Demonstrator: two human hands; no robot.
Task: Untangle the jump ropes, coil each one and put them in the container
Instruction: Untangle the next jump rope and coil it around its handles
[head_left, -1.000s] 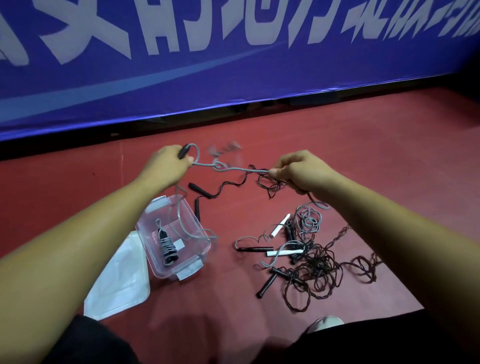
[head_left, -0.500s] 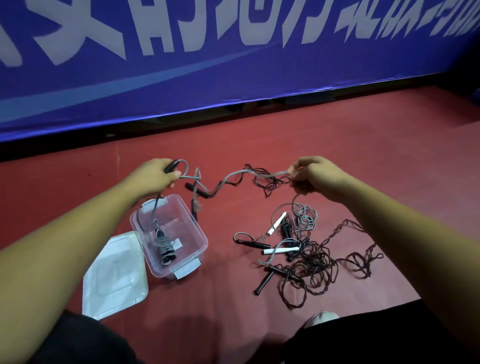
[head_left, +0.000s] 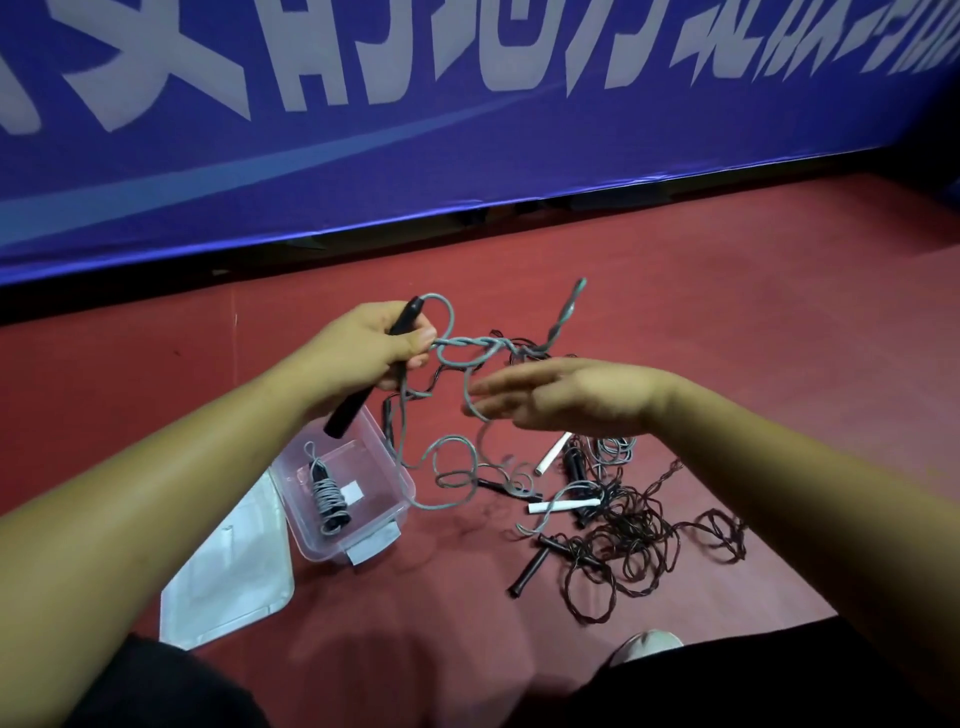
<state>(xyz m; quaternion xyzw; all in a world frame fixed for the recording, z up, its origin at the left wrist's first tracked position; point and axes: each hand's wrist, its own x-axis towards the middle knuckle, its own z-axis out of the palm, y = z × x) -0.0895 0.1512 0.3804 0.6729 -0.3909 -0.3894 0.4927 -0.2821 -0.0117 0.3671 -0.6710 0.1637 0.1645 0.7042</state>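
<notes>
My left hand (head_left: 363, 348) grips the black handle (head_left: 349, 415) of a grey jump rope (head_left: 470, 347), pinching a twisted stretch of the cord under the thumb. Loops of that grey cord hang down toward the floor and over the rim of the clear plastic container (head_left: 395, 486). My right hand (head_left: 566, 397) is flat with fingers spread, just right of the hanging loops and holding nothing. Inside the container lies one coiled grey rope (head_left: 329, 496). On the floor to the right sits a tangle of dark ropes (head_left: 628, 540) with black and white handles (head_left: 563, 505).
The container's white lid (head_left: 234, 577) lies flat on the red floor to its left. A blue banner with white lettering (head_left: 467, 130) runs along the back. A shoe tip (head_left: 644, 644) and my dark-clothed knees fill the bottom edge.
My right hand has let go of the grey cord and moved left, now spread flat. My left hand has lifted the handle up and rightward, and the cord has slackened into loops.
</notes>
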